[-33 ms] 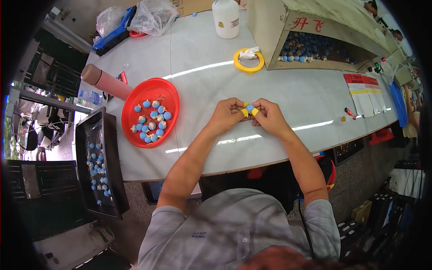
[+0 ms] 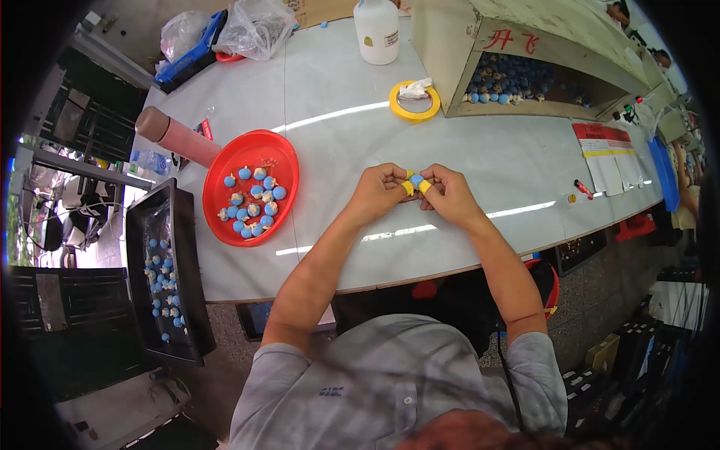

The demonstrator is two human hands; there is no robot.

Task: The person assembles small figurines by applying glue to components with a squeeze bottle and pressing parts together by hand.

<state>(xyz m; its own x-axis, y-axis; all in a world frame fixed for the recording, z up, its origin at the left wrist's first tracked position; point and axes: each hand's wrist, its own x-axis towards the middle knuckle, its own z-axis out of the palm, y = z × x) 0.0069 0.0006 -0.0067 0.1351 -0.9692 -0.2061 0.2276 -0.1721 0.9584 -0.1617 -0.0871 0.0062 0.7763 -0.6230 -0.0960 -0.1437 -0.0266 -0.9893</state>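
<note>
Head cam: L hand [image 2: 377, 193] & R hand [image 2: 451, 196] both pinching sm. blue ball [image 2: 417, 181] b/w yellow-wrapped fingertips [image 2: 425, 186], over grey tbl [image 2: 337, 135]; red tray [image 2: 285, 165] to L.

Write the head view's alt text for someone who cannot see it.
The left hand and right hand hold a blue piece between yellow-wrapped fingertips over a grey table; on the left, a red tray and a black bin contain similar pieces.

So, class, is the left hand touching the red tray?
Apart: the head view shows a strip of grey tabletop between the left hand and the red tray.
</note>
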